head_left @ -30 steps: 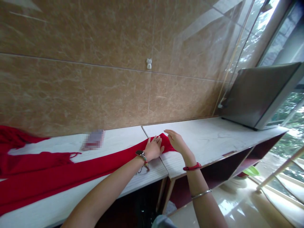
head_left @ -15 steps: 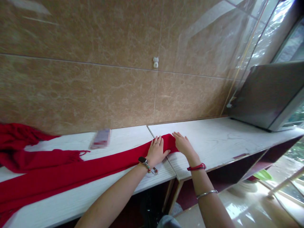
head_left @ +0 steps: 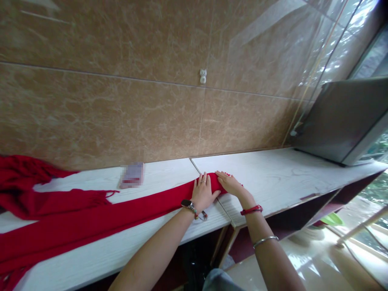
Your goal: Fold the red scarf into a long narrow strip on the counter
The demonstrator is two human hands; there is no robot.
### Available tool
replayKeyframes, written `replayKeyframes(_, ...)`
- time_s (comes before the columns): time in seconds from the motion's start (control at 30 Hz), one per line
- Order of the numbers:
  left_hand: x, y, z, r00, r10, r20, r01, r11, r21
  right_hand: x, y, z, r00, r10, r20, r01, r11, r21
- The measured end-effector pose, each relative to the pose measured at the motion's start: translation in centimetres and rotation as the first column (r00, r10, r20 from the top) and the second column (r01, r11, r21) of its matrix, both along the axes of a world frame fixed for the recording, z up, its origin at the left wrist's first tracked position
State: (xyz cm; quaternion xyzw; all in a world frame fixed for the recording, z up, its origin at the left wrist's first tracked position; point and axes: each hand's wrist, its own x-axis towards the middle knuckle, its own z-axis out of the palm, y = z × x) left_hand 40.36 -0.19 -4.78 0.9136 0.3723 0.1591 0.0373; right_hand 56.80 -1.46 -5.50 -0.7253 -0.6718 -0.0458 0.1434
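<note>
A long red scarf (head_left: 121, 214), laid in a narrow folded strip, runs from the left edge to the middle of the white countertop (head_left: 266, 169). My left hand (head_left: 203, 194) presses on it near its right end, palm down with fingers spread. Just to the right, my right hand (head_left: 230, 184) rests flat over the scarf's end, fingers stretched out. Small bits of red fringe show around that hand. At the far left lies a second heap of red fringed cloth (head_left: 18, 173); whether it joins the strip I cannot tell.
A small blurred packet (head_left: 132, 175) lies near the tiled wall (head_left: 136, 113). On the right end of the counter stands a dark grey appliance (head_left: 339, 121). Open shelves (head_left: 287, 222) lie below the counter's front edge, and a green basin (head_left: 332, 219) is beyond.
My right hand has moved left and come down flat onto the scarf's end. Fringe now shows beside it. My left hand stays pressed on the scarf. The view has shifted slightly.
</note>
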Motion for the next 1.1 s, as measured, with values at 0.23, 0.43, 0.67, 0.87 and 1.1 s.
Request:
replayKeyframes(0.23, 0.0, 0.1, -0.3, 1.0, -0.014, -0.021, 0.014, 1.0, -0.014, 0.5, 0.1, -0.3, 1.0, 0.012, 0.016, -0.011, 0.999, -0.041)
replayKeyframes(0.43, -0.6, -0.1, 0.2, 0.999, -0.029, 0.025, 0.029, 1.0, 0.007, -0.8, -0.9, 1.8, 0.999, -0.05, 0.0, 0.05, 0.997, 0.062)
replayKeyframes(0.67, -1.2, -0.1, 0.8, 1.0, 0.015, -0.005, -0.015, 0.999, -0.032, -2.7, -0.7, 3.2, 0.996, 0.013, 0.086, -0.027, 0.988, 0.154)
replayKeyframes(0.87, -1.4, 0.7, 0.2, 0.999, -0.011, -0.048, 0.003, 0.988, -0.156, -2.0, 0.5, 0.3, 0.986, 0.046, 0.158, -0.045, 0.999, -0.012)
replayKeyframes(1.1, -1.4, 0.7, 0.2, 0.997, -0.023, -0.071, 0.01, 0.983, -0.181, -2.1, 0.7, 0.5, 0.992, 0.028, 0.12, -0.027, 1.0, -0.01)
